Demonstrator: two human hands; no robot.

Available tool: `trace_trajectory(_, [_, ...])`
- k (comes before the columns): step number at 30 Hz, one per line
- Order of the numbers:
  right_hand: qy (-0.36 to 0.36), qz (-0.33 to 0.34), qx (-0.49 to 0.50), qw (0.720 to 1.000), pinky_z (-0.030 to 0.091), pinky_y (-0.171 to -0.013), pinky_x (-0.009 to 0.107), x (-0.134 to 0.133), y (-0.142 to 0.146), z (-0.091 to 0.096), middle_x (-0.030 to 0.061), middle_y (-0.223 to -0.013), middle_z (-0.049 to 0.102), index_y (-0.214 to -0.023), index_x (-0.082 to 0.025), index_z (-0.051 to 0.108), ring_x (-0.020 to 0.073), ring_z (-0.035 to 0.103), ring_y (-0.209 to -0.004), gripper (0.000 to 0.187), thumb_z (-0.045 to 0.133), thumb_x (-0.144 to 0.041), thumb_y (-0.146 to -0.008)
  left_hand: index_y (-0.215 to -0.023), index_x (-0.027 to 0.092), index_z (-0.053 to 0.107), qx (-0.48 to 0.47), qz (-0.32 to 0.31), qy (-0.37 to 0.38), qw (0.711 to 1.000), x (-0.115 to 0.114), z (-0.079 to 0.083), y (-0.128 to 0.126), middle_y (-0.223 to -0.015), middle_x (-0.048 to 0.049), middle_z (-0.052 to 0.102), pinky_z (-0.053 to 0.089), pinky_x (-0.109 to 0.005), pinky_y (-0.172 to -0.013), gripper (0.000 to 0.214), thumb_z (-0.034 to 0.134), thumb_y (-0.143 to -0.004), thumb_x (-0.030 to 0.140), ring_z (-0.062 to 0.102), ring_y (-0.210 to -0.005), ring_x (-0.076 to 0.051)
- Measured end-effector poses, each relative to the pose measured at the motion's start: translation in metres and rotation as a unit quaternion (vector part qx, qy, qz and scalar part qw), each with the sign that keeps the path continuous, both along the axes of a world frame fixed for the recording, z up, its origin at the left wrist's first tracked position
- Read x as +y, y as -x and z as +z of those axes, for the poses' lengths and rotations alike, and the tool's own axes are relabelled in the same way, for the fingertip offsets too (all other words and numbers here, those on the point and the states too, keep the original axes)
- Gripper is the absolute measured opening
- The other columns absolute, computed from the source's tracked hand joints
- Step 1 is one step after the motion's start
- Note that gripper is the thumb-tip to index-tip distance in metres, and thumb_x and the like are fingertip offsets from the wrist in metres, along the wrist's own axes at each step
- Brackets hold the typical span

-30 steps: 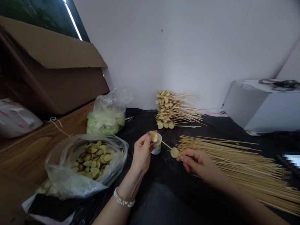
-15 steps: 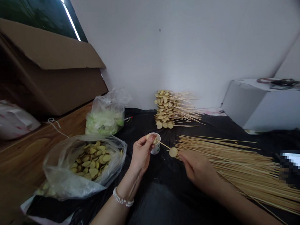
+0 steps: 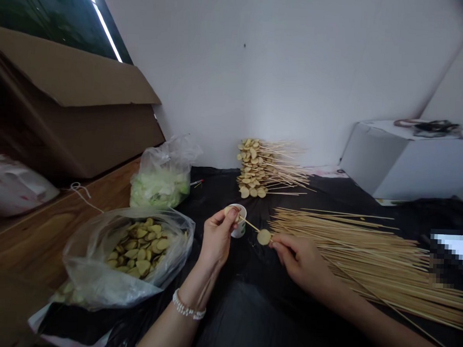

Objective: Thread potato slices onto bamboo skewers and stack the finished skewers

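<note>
Bamboo skewer above the black-covered surface, long axis slanting from the left hand down and rightward to the right hand. Left fingers pinch a pale slice at the skewer's far end; whether it is pierced, cannot tell. Right fingers close round the stick, a threaded round slice just beside them, nearer that hand.
</note>
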State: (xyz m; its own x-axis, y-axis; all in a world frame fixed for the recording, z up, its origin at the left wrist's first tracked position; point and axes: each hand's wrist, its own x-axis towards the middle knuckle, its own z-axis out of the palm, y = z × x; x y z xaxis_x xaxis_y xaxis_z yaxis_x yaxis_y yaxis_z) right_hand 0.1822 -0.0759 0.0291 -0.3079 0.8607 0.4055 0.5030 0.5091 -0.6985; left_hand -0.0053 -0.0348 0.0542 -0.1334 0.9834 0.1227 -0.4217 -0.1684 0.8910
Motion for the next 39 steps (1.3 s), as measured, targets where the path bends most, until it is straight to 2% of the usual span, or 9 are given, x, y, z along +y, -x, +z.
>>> trace_trajectory(2, [0.085,0.025,0.029,0.996,0.039,-0.052,0.023,0.0,0.001,0.003,-0.002,-0.051,0.055,-0.074,-0.018,0.061,0.0129,0.052,-0.05,0.026,0.042,-0.023,-0.091,-0.072,0.014,0.074,0.0,-0.006,-0.003,1.0,0.0,0.0,0.001,-0.07,-0.0025,0.061,0.034,-0.017,-0.052,0.022,0.08,-0.064,0.033,0.042,-0.056,-0.004])
trace_trajectory(3, [0.098,0.03,0.033,0.994,0.038,-0.05,0.023,0.0,0.002,0.004,-0.0027,-0.049,0.054,-0.074,-0.018,0.061,0.0125,0.052,-0.049,0.025,0.043,-0.023,-0.09,-0.072,0.014,0.074,0.0,-0.004,-0.004,1.0,0.0,0.0,0.0,-0.07,-0.0024,0.061,0.034,-0.017,-0.052,0.022,0.08,-0.064,0.033,0.042,-0.056,-0.004])
trace_trajectory(5, [0.047,0.021,0.02,0.998,0.04,-0.054,0.023,0.0,0.003,0.005,-0.0006,-0.056,0.059,-0.074,-0.018,0.061,0.013,0.054,-0.054,0.025,0.043,-0.022,-0.091,-0.071,0.014,0.074,0.011,-0.001,-0.005,1.0,-0.003,-0.002,-0.004,-0.069,-0.0027,0.062,0.034,-0.018,-0.052,0.023,0.08,-0.063,0.034,0.042,-0.056,-0.005])
trace_trajectory(8, [-0.093,0.004,-0.013,0.996,0.042,-0.064,0.026,0.0,0.005,0.003,0.0039,-0.073,0.065,-0.08,-0.018,0.061,0.0148,0.059,-0.066,0.025,0.04,-0.019,-0.092,-0.068,0.013,0.074,0.062,-0.03,-0.003,0.998,-0.012,-0.007,-0.018,-0.072,-0.0046,0.066,0.036,-0.02,-0.053,0.023,0.078,-0.065,0.036,0.046,-0.057,-0.007])
trace_trajectory(11, [-0.137,-0.003,-0.018,0.99,0.043,-0.067,0.026,-0.001,0.006,0.005,0.0046,-0.079,0.067,-0.089,-0.019,0.062,0.0152,0.061,-0.072,0.024,0.038,-0.017,-0.093,-0.076,0.015,0.076,0.088,-0.058,0.0,0.994,-0.019,-0.011,-0.03,-0.07,-0.0041,0.067,0.039,-0.023,-0.058,0.024,0.076,-0.067,0.037,0.048,-0.058,-0.009])
trace_trajectory(17, [-0.139,-0.015,-0.025,0.99,0.044,-0.065,0.026,-0.001,0.003,0.007,0.0046,-0.077,0.068,-0.087,-0.019,0.061,0.0151,0.061,-0.07,0.023,0.039,-0.018,-0.093,-0.073,0.016,0.075,0.093,-0.072,0.007,0.993,-0.019,-0.015,-0.03,-0.087,-0.0074,0.071,0.044,-0.025,-0.074,0.021,0.075,-0.068,0.037,0.06,-0.08,-0.017])
trace_trajectory(23, [-0.127,-0.026,-0.03,0.991,0.043,-0.065,0.027,0.003,0.0,0.004,0.0051,-0.082,0.069,-0.085,-0.019,0.062,0.0156,0.062,-0.071,0.023,0.04,-0.017,-0.093,-0.085,0.014,0.075,0.053,-0.135,0.044,0.988,-0.02,-0.013,-0.032,-0.085,-0.0074,0.069,0.044,-0.022,-0.06,0.036,0.067,-0.075,0.048,0.056,-0.068,-0.012])
trace_trajectory(30, [-0.108,-0.028,-0.03,0.993,0.041,-0.064,0.026,0.004,0.001,0.003,0.0029,-0.077,0.068,-0.086,-0.019,0.061,0.0142,0.061,-0.068,0.022,0.041,-0.018,-0.093,-0.086,0.014,0.075,0.012,-0.182,0.065,0.981,-0.022,-0.009,-0.029,-0.089,-0.0077,0.068,0.045,-0.02,-0.063,0.031,0.07,-0.074,0.043,0.057,-0.074,-0.011])
trace_trajectory(39, [-0.108,-0.013,-0.045,0.993,0.038,-0.061,0.025,0.004,0.0,0.001,0.002,-0.072,0.065,-0.08,-0.019,0.06,0.0133,0.057,-0.064,0.023,0.04,-0.017,-0.093,-0.086,0.015,0.075,-0.017,-0.226,0.12,0.967,-0.019,-0.013,-0.022,-0.086,-0.0058,0.068,0.043,-0.017,-0.065,0.025,0.077,-0.069,0.033,0.058,-0.074,-0.008])
